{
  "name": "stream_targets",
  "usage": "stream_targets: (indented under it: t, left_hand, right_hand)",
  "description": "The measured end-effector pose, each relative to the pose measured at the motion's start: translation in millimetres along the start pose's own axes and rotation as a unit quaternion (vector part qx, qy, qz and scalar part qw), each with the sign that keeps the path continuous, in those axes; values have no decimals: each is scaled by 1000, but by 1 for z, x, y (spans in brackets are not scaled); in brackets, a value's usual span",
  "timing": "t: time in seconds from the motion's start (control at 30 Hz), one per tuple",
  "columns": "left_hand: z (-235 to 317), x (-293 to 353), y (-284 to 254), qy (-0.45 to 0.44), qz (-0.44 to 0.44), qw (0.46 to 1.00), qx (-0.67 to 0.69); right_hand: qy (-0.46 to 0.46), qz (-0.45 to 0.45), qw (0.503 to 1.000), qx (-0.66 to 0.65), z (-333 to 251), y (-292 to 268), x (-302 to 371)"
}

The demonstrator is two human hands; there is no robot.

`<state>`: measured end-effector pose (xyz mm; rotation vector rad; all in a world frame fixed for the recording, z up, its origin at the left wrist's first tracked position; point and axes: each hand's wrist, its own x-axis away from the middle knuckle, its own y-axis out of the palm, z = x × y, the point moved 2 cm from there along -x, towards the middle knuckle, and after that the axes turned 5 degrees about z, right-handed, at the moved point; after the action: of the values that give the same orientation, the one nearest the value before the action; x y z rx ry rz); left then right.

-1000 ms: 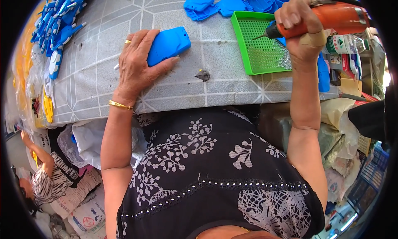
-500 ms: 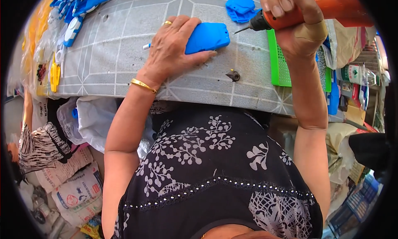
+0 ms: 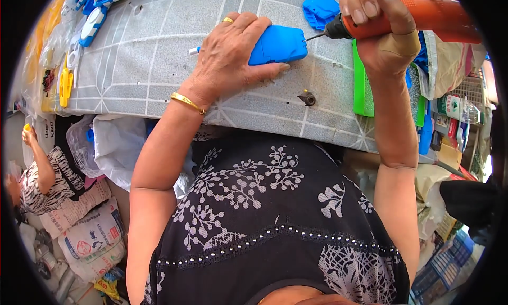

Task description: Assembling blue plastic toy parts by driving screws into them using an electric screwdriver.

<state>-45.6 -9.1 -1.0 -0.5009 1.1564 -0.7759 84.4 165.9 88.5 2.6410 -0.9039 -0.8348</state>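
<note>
Under my left hand (image 3: 225, 59), a blue plastic casing (image 3: 280, 44) lies on the grey patterned tabletop (image 3: 174, 66). My fingers and thumb grip its sides, and a small white tip pokes out at its left end. In my right hand (image 3: 389, 45) is an orange power screwdriver (image 3: 436, 16), held level with its black chuck pointing left. Its thin bit meets the right end of the casing, at or very near a small hole there. A small dark pointed metal piece (image 3: 307, 98) sits on the table nearer to me.
Blue plastic parts (image 3: 320, 9) lie beyond the chuck. A green tray (image 3: 363, 88) stands under my right forearm. More blue and white pieces (image 3: 92, 32) and a yellow piece (image 3: 65, 88) are at the left. Another person's arm (image 3: 45, 164) shows at far left.
The screwdriver's bit has come from a gap away up to the casing's end. The whole view has shifted slightly. At far left, the other person's arm now shows bent, with something yellow in the hand.
</note>
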Motion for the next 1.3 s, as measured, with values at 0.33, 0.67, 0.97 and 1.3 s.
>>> stream_targets:
  t: [0.33, 0.67, 0.97, 1.3]
  left_hand:
    - [0, 1, 2, 4, 9, 1000, 0]
    - [1, 1, 1, -9, -6, 1000, -11]
    - [3, 0, 3, 13, -1, 1000, -24]
    - [6, -2, 2, 17, -11, 999, -33]
  right_hand:
    - [20, 11, 1000, -4, 6, 0, 3]
    - [12, 11, 1000, -13, 9, -3, 7]
    - [24, 17, 999, -14, 11, 2, 8]
    - [54, 34, 998, -12, 16, 3, 6]
